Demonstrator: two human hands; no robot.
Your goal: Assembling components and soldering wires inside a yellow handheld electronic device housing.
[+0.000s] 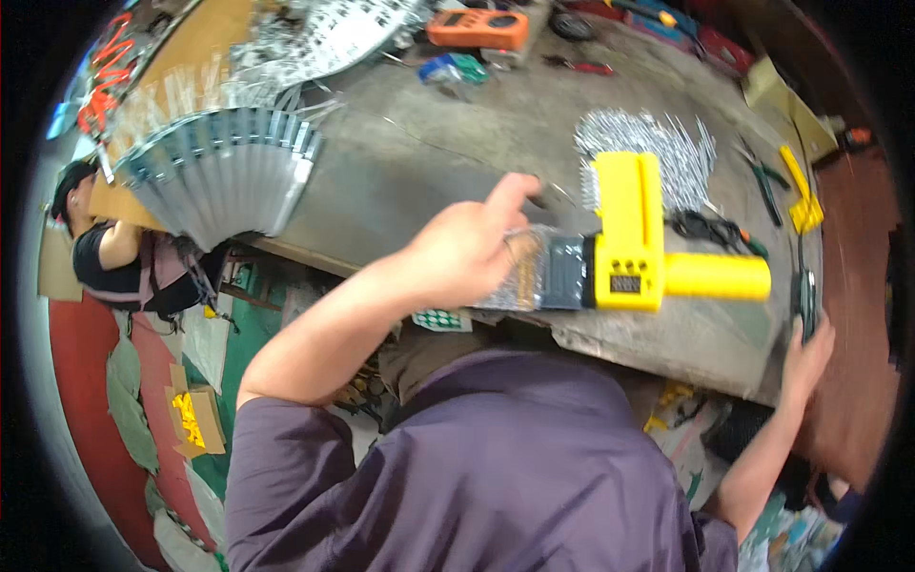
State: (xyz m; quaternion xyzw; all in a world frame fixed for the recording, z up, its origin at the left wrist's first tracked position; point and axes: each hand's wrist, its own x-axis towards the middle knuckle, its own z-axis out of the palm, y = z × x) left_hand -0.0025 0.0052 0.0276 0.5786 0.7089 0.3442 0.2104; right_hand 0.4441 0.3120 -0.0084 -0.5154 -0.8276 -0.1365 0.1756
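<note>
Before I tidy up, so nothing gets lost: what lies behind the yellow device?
A pile of thin silvery pieces shows on both sides of the yellow device; whatever it hides cannot be seen.

"Can you make out the left hand [462, 253]?"

"Only blurred, and it covers part of the shiny see-through bundle [526, 284] beside the yellow tool [629, 224]."

"And the right hand [808, 367], at three o'clock?"

"I can't tell whether it grips the dark tool [807, 300]."

"Those metal pins [681, 157], two o'clock?"

"Partly hidden behind the yellow tool (its display [625, 284] is too small to read)."

"Eleven?"

"The white panel [357, 33] is cut off by the top edge."

"Eight?"

"Yellow pieces [188, 419], too small to identify."
</note>
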